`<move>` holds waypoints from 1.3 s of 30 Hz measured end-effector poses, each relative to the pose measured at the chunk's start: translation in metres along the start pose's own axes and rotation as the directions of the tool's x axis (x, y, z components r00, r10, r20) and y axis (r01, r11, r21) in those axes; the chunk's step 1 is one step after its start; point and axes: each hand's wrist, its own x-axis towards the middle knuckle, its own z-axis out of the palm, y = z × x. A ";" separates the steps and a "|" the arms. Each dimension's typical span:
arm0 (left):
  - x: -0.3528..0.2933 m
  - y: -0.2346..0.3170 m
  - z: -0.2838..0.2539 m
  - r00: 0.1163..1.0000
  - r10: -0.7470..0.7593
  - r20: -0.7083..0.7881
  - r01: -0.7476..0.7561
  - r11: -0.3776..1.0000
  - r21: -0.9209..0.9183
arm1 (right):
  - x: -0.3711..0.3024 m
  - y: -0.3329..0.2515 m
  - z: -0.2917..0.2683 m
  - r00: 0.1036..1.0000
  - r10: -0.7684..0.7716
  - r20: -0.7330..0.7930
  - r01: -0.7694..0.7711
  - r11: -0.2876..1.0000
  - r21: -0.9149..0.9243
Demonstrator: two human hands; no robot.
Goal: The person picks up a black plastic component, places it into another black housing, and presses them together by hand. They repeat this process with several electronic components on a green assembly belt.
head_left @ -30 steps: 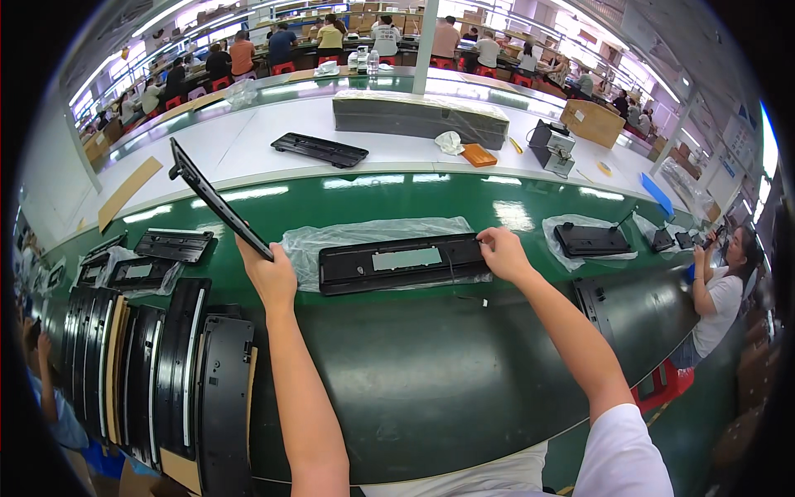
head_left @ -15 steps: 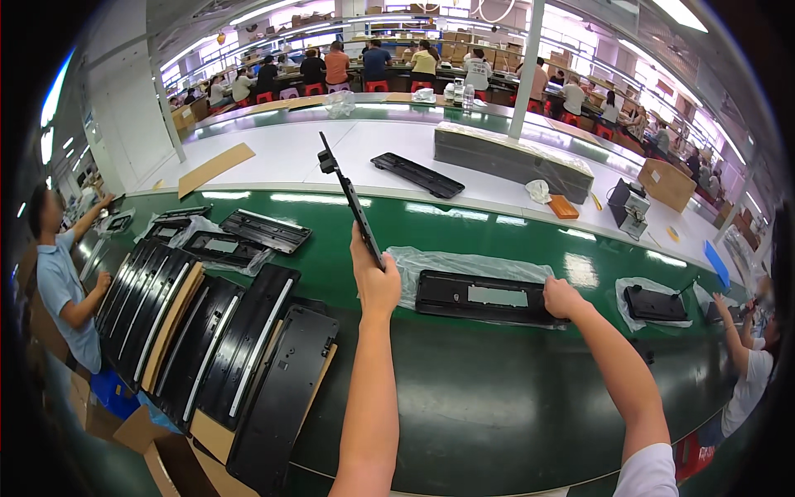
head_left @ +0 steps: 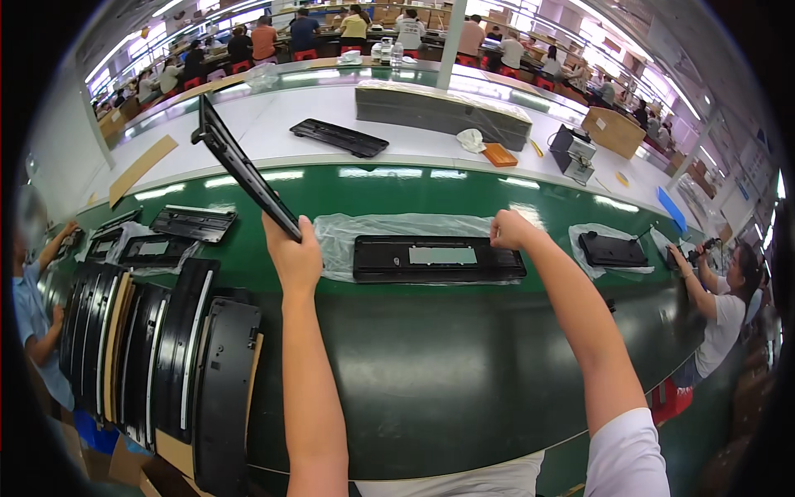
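My left hand [head_left: 294,255] is closed round the lower end of a long black plastic panel [head_left: 246,172], held up on edge and leaning to the left. In front of me, a second black panel [head_left: 383,258] with a rectangular cut-out lies flat on a clear plastic bag [head_left: 335,240]. My right hand [head_left: 512,229] is curled shut at this panel's far right corner. What its fingers hold, if anything, is hidden.
Several black panels [head_left: 219,389] with cardboard between them stand leaning at the left. A smaller black part [head_left: 609,250] lies on plastic to the right. Beyond, a long grey wrapped block [head_left: 439,116] rests on the white bench. Co-workers are at both sides.
The view has turned, so the bench things appear farther left. The raised panel leans more to the left. My right hand has shifted from the lying panel's right end to its far corner.
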 end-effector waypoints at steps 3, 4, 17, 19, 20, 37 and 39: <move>-0.008 0.017 0.016 1.000 -0.007 0.028 0.007 1.000 -0.011 | 0.000 0.007 0.002 0.999 0.040 0.020 -0.037 0.990 -0.133; -0.009 0.025 0.017 0.999 -0.020 0.032 0.020 1.000 -0.012 | 0.002 0.006 0.006 0.999 0.041 -0.001 -0.040 0.977 -0.208; -0.011 0.032 0.024 0.997 0.075 0.028 -0.065 0.964 -0.258 | -0.001 0.030 -0.040 0.957 -0.162 0.239 0.180 0.982 -0.054; -0.015 0.051 0.040 0.987 0.138 0.082 -0.112 0.958 -0.266 | -0.034 0.049 -0.058 0.964 -0.165 0.206 0.165 0.986 0.020; -0.016 0.059 0.043 0.980 0.169 0.103 -0.137 0.955 -0.263 | -0.044 0.057 -0.064 0.966 -0.134 0.221 0.123 0.990 0.066; -0.069 0.172 0.063 0.804 0.388 0.450 -0.502 0.849 0.165 | -0.046 0.090 0.031 0.912 0.294 -0.286 0.398 -0.466 0.790; -0.071 0.188 0.080 0.785 0.378 0.490 -0.518 0.835 0.186 | -0.051 0.103 0.031 0.886 0.337 -0.317 0.454 -0.499 0.738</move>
